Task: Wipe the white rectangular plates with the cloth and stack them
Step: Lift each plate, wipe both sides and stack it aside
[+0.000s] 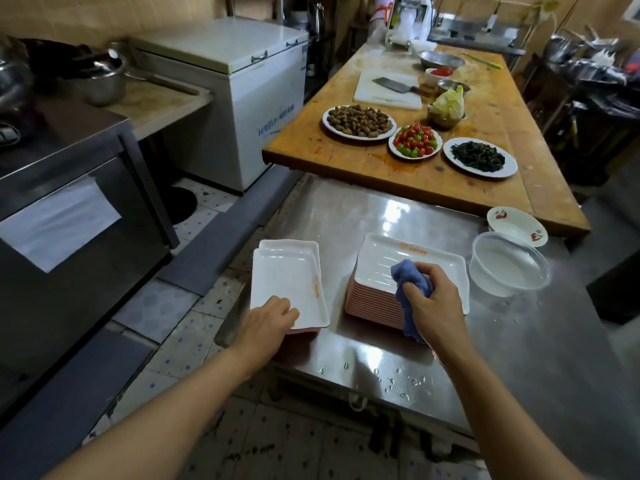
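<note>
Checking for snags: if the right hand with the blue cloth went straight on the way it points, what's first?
Probably only the top white rectangular plate under the right hand and blue cloth; beyond its far rim, bare steel table.

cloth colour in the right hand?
Blue cloth, gripped in the right hand; head view.

Plates [412, 268]: white, orange lettering. Cloth [410, 271]: blue. Table [519, 341]: silver steel. Small bowl [517, 225]: white, red motifs.

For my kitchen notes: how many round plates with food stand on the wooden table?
3: peanuts plate at the left, small tomatoes plate in the middle, dark greens plate at the right. None seems hidden.
</note>
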Available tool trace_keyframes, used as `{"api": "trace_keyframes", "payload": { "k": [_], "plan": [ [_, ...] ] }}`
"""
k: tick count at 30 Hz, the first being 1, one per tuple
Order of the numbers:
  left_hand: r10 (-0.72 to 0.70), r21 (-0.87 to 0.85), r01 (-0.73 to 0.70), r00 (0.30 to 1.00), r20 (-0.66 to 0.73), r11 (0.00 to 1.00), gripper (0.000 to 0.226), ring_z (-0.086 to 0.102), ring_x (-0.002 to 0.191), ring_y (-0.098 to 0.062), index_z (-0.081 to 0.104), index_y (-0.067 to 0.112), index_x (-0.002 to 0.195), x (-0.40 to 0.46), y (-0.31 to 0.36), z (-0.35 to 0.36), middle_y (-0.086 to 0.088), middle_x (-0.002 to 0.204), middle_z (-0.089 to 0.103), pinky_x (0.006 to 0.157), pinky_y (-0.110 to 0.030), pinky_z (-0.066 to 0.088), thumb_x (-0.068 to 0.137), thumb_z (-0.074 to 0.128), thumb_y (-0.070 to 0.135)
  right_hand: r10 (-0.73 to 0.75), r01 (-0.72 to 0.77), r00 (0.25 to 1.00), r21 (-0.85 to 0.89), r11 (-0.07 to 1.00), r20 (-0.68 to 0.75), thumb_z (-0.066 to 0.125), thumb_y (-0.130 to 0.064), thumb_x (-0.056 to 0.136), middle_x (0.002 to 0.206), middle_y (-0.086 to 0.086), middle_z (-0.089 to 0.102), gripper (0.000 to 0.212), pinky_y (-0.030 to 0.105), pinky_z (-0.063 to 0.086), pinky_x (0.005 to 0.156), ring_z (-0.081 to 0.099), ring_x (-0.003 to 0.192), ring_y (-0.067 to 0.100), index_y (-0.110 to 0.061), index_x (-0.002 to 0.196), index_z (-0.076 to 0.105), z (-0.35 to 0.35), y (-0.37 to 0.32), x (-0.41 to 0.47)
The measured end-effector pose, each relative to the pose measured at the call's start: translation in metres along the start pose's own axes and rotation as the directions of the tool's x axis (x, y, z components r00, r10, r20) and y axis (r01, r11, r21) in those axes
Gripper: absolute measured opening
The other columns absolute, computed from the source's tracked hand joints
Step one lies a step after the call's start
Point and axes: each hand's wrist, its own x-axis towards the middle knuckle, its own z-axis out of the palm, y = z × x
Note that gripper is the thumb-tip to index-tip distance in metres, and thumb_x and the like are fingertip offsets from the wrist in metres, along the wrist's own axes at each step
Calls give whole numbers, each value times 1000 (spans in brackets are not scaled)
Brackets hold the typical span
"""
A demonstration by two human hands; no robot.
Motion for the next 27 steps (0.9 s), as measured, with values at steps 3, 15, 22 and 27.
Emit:
{"api": "trace_keyframes", "payload": {
  "k": [3, 15, 22, 27],
  "plan": [
    [8, -5, -8, 1000, 10, 1000, 36, 58, 59, -22, 58, 10, 64, -1, -6, 11, -5, 70, 60, 39, -22, 24, 45, 88, 1, 17, -16, 1000, 22, 1000, -14, 51, -3, 89, 68, -8, 59, 21, 9, 39, 37, 56, 47, -5, -20, 98, 57, -4, 2, -1],
    [-85, -28, 93, 974, 211, 995, 38, 43, 109, -15, 48, 18, 112, 22, -17, 36, 2, 122, 46, 71, -24, 37, 90, 53, 48, 143, -143, 990, 83, 986, 2, 46, -1, 91, 60, 6, 55, 16, 23, 37, 32, 47, 33, 10, -14, 98, 51, -14, 12, 0],
    [-230, -113, 253, 955, 187, 961, 48, 46, 115, -18, 50, 21, 125, 66, 7, 19, 2, 126, 50, 82, -33, 42, 94, 39, 54, 158, -155, 983, 36, 987, -95, 48, -1, 88, 81, -4, 58, 18, 15, 45, 50, 56, 64, 4, -15, 100, 49, -34, 18, 13],
    [-327, -433, 355, 934, 141, 828, 45, 48, 120, -22, 45, 19, 132, 114, 45, 1, -2, 132, 50, 91, -37, 42, 94, 45, 43, 109, -98, 976, 64, 993, -191, 48, -6, 92, 95, 3, 55, 19, 16, 46, 57, 58, 80, 12, -14, 107, 40, -49, 19, 41]
  ]
}}
